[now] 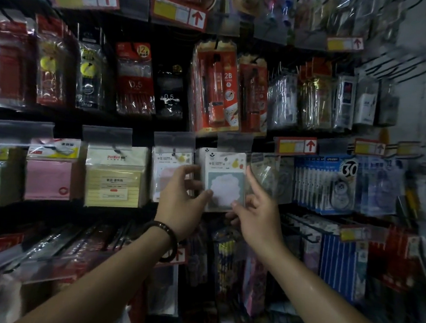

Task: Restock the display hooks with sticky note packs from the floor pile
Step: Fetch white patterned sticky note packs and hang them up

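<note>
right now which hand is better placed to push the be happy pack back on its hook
Right hand, probably: thumb on the pack front, fingers curled underneath, index up its right edge. Left hand only pinches the lower left corner.

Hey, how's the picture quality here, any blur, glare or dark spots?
Head view: dim overall, lower shelves darkest; right edge smeared by blur and wide-angle stretch; glare streaks on the clear plastic hanging packs; the white-and-teal sticky note pack, held by the left hand and right hand, is fairly legible.

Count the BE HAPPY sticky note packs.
2. The hanging pack is behind the left hand; the held pack, to its right, is pinched by that hand and the right hand. Others may hide behind.
</note>
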`<control>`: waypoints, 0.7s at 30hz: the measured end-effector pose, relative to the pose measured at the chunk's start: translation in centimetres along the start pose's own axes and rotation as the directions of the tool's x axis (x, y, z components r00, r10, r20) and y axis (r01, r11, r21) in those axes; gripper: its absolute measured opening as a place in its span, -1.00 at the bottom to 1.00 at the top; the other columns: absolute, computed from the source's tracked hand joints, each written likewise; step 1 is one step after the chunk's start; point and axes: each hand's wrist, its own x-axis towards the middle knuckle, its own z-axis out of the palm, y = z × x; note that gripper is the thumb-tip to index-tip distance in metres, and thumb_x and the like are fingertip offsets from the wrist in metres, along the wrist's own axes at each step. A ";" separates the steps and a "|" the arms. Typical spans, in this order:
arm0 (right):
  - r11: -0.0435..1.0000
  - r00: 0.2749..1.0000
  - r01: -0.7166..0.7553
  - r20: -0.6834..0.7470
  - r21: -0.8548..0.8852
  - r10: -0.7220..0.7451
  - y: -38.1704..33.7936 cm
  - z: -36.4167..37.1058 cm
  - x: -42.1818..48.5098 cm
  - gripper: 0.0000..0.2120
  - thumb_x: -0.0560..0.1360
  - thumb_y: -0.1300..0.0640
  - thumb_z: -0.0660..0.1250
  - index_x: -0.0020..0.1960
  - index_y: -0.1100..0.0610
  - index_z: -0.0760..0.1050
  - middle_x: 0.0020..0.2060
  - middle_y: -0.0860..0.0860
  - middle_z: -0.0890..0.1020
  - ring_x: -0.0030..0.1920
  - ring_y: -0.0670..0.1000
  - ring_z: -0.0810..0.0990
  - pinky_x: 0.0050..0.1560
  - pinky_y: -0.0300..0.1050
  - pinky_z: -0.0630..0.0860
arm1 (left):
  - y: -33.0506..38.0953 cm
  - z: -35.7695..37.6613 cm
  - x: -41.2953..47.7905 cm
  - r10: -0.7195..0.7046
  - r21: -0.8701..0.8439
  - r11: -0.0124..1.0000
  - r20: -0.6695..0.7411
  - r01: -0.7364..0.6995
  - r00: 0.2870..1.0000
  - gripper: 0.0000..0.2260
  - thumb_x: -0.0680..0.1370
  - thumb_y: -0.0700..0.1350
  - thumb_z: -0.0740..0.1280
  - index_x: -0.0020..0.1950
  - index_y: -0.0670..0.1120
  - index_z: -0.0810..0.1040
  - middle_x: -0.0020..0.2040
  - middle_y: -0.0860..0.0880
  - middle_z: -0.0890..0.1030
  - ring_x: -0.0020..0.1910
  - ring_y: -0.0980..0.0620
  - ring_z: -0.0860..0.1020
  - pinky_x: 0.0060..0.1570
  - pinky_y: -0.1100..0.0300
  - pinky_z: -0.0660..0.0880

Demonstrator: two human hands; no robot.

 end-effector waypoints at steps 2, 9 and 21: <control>1.000 1.000 0.012 0.005 -0.008 -0.012 0.2 -0.2 0.5 -0.19 0.65 0.34 0.39 0.60 -0.42 0.25 0.00 0.08 0.75 -0.16 0.14 0.75 -0.08 0.19 0.72 | 0.1 0.2 0.0 0.053 0.013 0.999 0.002 -0.053 0.999 -0.56 0.60 -0.28 0.46 0.35 0.09 0.43 0.09 0.02 0.66 0.04 0.08 0.68 -0.25 0.34 0.63; 0.999 0.999 0.034 0.001 0.007 -0.034 1.0 0.1 1.3 -0.22 0.67 0.36 0.35 0.53 -0.47 0.33 0.13 0.15 0.71 -0.22 0.11 0.70 -0.15 0.14 0.73 | -0.8 0.7 0.2 0.129 0.215 0.966 0.073 -0.141 0.989 -0.52 0.63 -0.29 0.40 0.42 0.19 0.53 0.28 0.04 0.64 0.07 0.14 0.70 -0.12 0.19 0.72; 0.999 1.000 0.016 0.004 -0.038 -0.016 0.1 -0.3 3.2 -0.32 0.68 0.36 0.32 0.62 -0.24 0.34 0.05 0.04 0.72 -0.29 0.02 0.64 -0.22 0.10 0.68 | 1.2 0.9 0.7 0.201 0.335 0.914 0.121 -0.230 0.972 -0.46 0.63 -0.20 0.41 0.58 0.14 0.44 0.20 0.16 0.53 -0.19 0.12 0.67 -0.21 0.40 0.60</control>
